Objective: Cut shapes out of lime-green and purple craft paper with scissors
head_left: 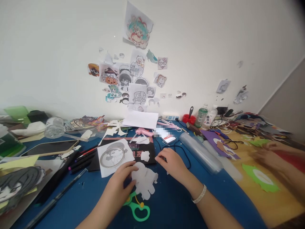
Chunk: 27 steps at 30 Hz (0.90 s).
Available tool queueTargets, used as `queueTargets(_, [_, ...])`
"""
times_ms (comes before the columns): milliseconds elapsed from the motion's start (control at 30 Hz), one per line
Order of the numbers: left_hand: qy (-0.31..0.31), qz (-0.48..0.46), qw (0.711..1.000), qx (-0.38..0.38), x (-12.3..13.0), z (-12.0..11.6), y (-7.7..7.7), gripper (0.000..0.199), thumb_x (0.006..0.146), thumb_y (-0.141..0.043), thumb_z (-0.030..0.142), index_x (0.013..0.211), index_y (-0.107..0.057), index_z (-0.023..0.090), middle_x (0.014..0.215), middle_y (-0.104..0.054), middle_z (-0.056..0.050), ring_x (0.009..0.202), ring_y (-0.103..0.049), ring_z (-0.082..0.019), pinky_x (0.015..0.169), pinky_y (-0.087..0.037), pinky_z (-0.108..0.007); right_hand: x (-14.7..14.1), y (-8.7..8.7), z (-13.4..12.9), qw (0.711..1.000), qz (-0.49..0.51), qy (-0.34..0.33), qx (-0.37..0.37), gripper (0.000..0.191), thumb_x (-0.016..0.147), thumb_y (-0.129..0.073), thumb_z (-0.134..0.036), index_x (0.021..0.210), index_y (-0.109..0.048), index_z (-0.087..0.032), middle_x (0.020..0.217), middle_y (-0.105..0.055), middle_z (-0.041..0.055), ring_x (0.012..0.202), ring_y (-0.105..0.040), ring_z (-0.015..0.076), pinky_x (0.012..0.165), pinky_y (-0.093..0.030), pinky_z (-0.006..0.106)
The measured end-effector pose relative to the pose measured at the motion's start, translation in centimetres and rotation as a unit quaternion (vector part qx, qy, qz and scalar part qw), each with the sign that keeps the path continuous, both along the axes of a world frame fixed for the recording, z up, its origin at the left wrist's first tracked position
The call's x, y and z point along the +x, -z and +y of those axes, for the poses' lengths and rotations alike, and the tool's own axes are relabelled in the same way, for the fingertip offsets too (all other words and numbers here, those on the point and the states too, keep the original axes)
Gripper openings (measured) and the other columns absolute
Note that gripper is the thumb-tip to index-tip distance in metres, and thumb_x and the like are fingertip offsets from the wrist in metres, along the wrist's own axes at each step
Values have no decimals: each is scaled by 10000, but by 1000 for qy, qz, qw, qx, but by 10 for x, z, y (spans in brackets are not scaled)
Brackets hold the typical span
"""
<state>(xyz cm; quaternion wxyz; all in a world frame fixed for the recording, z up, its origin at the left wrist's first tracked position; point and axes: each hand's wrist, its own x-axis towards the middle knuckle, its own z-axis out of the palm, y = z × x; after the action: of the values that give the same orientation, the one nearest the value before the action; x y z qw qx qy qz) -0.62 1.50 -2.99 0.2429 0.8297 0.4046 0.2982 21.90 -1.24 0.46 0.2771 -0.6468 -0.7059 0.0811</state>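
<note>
– Head view: what step is this?
– Apparently steadying one white paper cutout (144, 180), near centre on the table (171, 203). The left hand (120, 180), thumb and fingers apart, touches its left edge; the right hand (173, 165) curls, holding what, I cannot tell.
– Next?
– Probably light pressure.
– Others?
– One scissors (132, 207); two bottles (202, 116), far right.

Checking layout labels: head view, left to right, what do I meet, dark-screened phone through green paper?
Dark-screened phone → left hand → white paper cutout → right hand → clear plastic roll → green paper.
</note>
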Motion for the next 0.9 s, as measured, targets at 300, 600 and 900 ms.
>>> queueTargets(300, [-11,-104,992,-65,-1,4,-14,224,729,-504,320,908,-582,209,1174,-511,-100,678,-557,-127,677,-523,-319,37,1,8,978,190,62,62,253,836,-390,-235,733,-606,-152,685,-593,23,636,-525,135,600,-370,232])
queueTargets(600, [14,-148,986,-77,-2,15,-6,282,688,-578,433,856,-597,208,1170,-526,-111,750,-569,-165,690,-518,-309,24,7,11,964,258,24,51,301,852,-368,-266,697,-594,-143,606,-571,8,530,-485,95,538,-369,205])
queueTargets(900, [35,-237,965,-104,12,-1,-12,334,618,-630,530,770,-616,233,1137,-528,-80,1024,-528,-267,750,-519,-316,-16,15,2,944,281,-160,-67,324,736,-614,-331,1030,-565,-204,825,-609,9,690,-558,124,589,-435,210])
